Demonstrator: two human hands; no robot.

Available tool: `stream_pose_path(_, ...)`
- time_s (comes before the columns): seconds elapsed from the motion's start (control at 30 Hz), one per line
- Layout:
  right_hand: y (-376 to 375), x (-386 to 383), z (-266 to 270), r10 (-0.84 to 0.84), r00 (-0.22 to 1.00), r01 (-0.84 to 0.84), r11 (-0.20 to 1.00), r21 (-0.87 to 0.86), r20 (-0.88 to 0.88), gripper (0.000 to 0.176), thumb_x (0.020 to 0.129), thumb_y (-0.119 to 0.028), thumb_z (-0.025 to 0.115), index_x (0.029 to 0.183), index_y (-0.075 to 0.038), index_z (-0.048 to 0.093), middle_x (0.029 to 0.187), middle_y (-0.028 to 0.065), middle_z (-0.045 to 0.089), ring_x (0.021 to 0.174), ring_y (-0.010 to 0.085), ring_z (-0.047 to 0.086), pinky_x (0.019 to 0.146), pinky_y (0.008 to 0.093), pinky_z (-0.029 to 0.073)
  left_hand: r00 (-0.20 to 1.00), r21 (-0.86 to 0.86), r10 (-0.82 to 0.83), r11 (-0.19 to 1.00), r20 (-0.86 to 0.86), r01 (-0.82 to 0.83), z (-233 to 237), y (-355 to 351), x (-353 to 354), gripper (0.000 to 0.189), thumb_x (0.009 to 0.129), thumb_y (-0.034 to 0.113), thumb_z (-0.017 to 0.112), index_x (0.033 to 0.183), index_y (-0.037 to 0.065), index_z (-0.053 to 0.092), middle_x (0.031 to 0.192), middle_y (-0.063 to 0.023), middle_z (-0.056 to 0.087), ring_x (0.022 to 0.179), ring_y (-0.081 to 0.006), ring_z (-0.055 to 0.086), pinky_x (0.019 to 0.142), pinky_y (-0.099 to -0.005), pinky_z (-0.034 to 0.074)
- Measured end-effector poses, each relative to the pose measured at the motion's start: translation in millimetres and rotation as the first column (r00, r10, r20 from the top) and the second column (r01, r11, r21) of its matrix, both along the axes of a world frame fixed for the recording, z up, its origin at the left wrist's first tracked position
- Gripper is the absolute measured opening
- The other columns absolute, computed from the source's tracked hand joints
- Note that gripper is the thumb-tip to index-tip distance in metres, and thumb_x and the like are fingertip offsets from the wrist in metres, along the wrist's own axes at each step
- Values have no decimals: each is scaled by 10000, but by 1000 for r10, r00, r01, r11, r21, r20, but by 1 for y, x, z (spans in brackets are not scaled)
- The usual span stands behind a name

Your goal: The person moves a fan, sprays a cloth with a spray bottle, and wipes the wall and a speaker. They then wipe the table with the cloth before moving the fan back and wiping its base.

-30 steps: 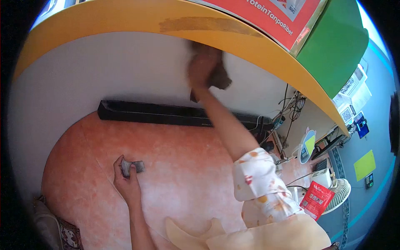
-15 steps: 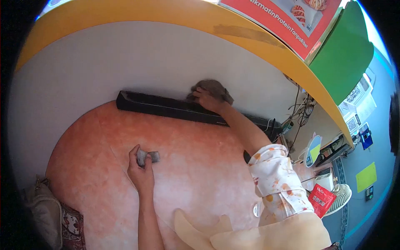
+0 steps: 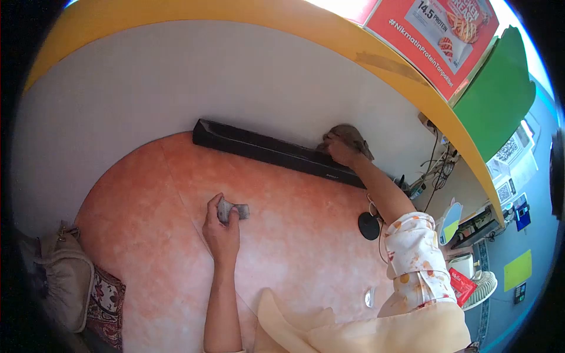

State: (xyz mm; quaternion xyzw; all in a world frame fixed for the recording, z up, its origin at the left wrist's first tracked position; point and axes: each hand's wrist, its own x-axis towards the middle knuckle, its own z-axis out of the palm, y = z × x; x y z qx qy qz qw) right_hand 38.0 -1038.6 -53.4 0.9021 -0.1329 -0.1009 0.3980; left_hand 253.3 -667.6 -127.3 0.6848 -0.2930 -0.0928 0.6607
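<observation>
My left hand is closed around a small grey piece, perhaps a folded cloth or a sponge, held over the orange tabletop. My right hand reaches far forward to a long black soundbar that lies along the back wall. Its fingers press a dark grey-brown cloth, bunched up against the wall at the soundbar's top. The fingertips are partly hidden in the cloth.
A black round disc with a cable lies below my right forearm. Tangled cables hang at the right. A yellow curved edge arches overhead, carrying a red box. A beige bag sits at the left.
The whole scene has shifted to the right as the view turned. My right hand and its cloth have slid a little rightward along the soundbar. My left hand keeps its grip.
</observation>
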Motion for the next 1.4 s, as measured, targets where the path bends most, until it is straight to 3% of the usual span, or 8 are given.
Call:
stream_pose_path(0.07, -12, 15, -11, -267, 909, 178, 943, -281, -321, 217, 796, -176, 598, 937, -72, 726, 1133, 99, 629, 1144, 284, 539, 951, 491, 429, 1000, -12, -1, 1000, 2, 1, -2, -1, -1, 374, 832, 55, 642, 1200, 54, 574, 1004, -155, 650, 917, -259, 630, 812, -344, 489)
stream_pose_path(0.13, 1, 44, 3, -404, 891, 340, 896, -286, -206, 257, 796, -204, 599, 971, -55, 714, 1047, 118, 662, 1070, 305, 588, 904, 513, 452, 1000, -29, -13, 999, -22, 13, -6, -3, 1, 375, 819, 80, 641, 1186, 42, 575, 1055, -194, 650, 961, -326, 642, 821, -387, 499)
stream_pose_path(0.2, 67, 81, 70, -444, 856, 437, 895, 90, 266, 296, 792, -227, 593, 990, -37, 703, 960, 138, 686, 989, 335, 627, 867, 509, 470, 1000, 9, -10, 1000, -12, 10, -5, -2, 3, 385, 818, 71, 641, 1195, 39, 570, 1048, -195, 651, 962, -322, 641, 823, -384, 497)
stream_pose_path(0.37, 189, 119, 100, -337, 775, 66, 884, 463, 534, 288, 687, -63, 562, 936, -68, 707, 895, 186, 678, 909, 350, 635, 838, 445, 490, 997, -38, 7, 999, -74, -10, -3, -3, -3, 403, 882, 70, 599, 1274, 46, 509, 1140, -166, 613, 950, -271, 624, 779, -339, 520)
stream_pose_path(0.43, 245, 118, 59, -318, 801, -24, 830, 557, 508, 329, 691, -62, 571, 998, -46, 687, 997, 181, 665, 980, 366, 610, 874, 501, 462, 964, -151, 28, 986, -265, -70, 0, -3, -4, 414, 922, 76, 565, 1322, 55, 464, 1226, -151, 566, 969, -239, 602, 752, -312, 531)
stream_pose_path(0.53, 273, 105, -38, -345, 733, -285, 627, 725, 587, 480, 771, -153, 613, 1242, -69, 570, 1251, 159, 564, 1203, 330, 487, 1032, 466, 361, 957, -230, 65, 964, -283, -133, -4, -3, -1, 425, 958, 79, 519, 1367, 62, 405, 1324, -142, 474, 1003, -205, 563, 727, -284, 539)
stream_pose_path(0.93, 276, 101, -68, -400, 706, -199, 679, 706, 584, 576, 834, -253, 598, 1350, -41, 454, 1385, 171, 461, 1319, 331, 382, 1103, 493, 257, 973, -207, 95, 968, -212, -140, -4, -9, -2, 474, 971, 64, 486, 1413, 60, 318, 1428, -195, 378, 1023, -206, 566, 700, -274, 526)
stream_pose_path(1.4, 277, 105, -72, -397, 664, -193, 728, 658, 633, 482, 854, -264, 569, 1278, -43, 512, 1291, 165, 528, 1286, 326, 407, 1086, 514, 266, 961, -120, 193, 968, -196, -219, 3, -11, -9, 504, 970, 76, 482, 1434, 52, 288, 1430, -236, 364, 853, -215, 622, 665, -288, 541)
